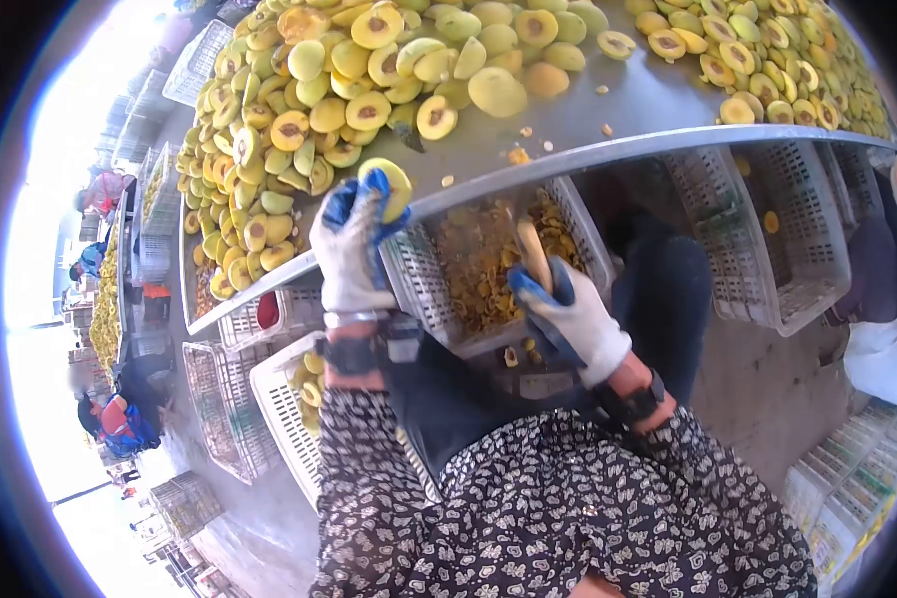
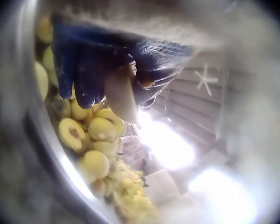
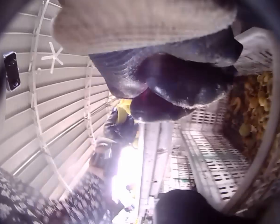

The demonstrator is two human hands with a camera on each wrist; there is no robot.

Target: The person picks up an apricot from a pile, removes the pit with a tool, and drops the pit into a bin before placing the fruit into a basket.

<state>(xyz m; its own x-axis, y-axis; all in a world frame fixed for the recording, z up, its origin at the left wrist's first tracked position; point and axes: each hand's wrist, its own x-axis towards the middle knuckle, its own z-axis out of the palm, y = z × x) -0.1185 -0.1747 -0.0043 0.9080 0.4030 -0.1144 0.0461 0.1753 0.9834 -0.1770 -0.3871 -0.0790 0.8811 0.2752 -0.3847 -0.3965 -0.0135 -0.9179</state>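
My left hand (image 1: 354,244), in a white glove with blue-coated fingers, pinches a yellow-green peach half (image 1: 397,191) just over the metal table's rim. In the left wrist view the peach half (image 2: 121,95) shows edge-on between the blue fingers and thumb. My right hand (image 1: 573,319), gloved alike, grips a wooden-handled tool (image 1: 534,255) above a crate; its kind cannot be told. In the right wrist view the fingers (image 3: 186,84) curl and hide the tool. Halved peaches (image 1: 369,110) lie heaped on the table beyond my left hand, some showing brown centres.
Below the table edge a grey plastic crate (image 1: 409,274) holds brownish-yellow scraps. A white crate (image 1: 279,384) with peaches stands by my left leg. Another grey crate (image 1: 817,284) is at the right. More peach halves (image 1: 757,60) are piled far right on the metal table (image 1: 608,105).
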